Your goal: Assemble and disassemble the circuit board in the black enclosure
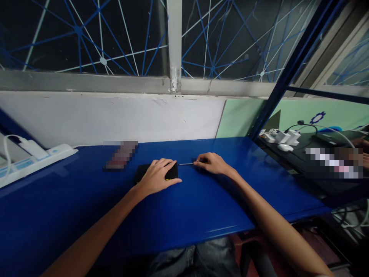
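My left hand (157, 175) lies over a flat black case (172, 171) on the blue table, its fingers across the top and its thumb along the near edge. Small yellow marks show on the case's near side. My right hand (211, 163), to the right of the case, is closed in a pinch on a thin metal rod (186, 164), which looks like a screwdriver shaft. The rod points left, with its far tip at the case's right end; whether it touches or enters the case I cannot tell. My fingers hide the rod's other end.
A pixelated dark flat object (121, 156) lies behind my left hand on the blue table (184, 215). At the left edge is a white power strip (54, 156) with a plugged-in charger. On the right, past a blue post (271, 104), stand white adapters (288, 137), cables and another person's hand.
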A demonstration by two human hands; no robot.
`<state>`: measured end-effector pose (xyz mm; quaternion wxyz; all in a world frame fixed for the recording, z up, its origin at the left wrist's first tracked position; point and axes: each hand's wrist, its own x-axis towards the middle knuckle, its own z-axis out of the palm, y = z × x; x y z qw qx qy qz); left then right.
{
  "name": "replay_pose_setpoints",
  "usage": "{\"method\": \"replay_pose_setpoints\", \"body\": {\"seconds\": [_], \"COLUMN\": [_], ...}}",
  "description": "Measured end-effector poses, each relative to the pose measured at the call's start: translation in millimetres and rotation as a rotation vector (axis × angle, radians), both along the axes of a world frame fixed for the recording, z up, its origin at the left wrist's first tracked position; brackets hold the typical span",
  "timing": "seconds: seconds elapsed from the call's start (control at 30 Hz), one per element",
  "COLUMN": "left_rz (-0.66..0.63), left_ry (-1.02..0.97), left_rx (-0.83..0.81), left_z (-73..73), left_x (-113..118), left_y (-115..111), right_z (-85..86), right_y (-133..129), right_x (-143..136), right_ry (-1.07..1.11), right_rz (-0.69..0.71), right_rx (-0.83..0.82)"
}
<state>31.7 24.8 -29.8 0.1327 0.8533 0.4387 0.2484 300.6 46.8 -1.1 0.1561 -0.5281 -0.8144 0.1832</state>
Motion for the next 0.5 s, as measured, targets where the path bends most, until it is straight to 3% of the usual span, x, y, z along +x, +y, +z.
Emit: {"method": "replay_pose_setpoints", "body": {"seconds": [0.27, 0.5], "left_rz": [-0.015, -0.044], "left_ry": [0.148, 0.153], "left_rx": [0.065, 0.074], "left_z": [0.6, 4.1], "left_x": [-0.8, 0.6], "left_y": [-0.8, -4.5], "right_z": [-2.5, -9.3], "right_y": [2.3, 13.1], "right_x": [0.2, 14.2], "right_ry": [0.024, 0.167], "right_rz": [0.015, 0.182], "right_rx": [-0.003, -0.153]}}
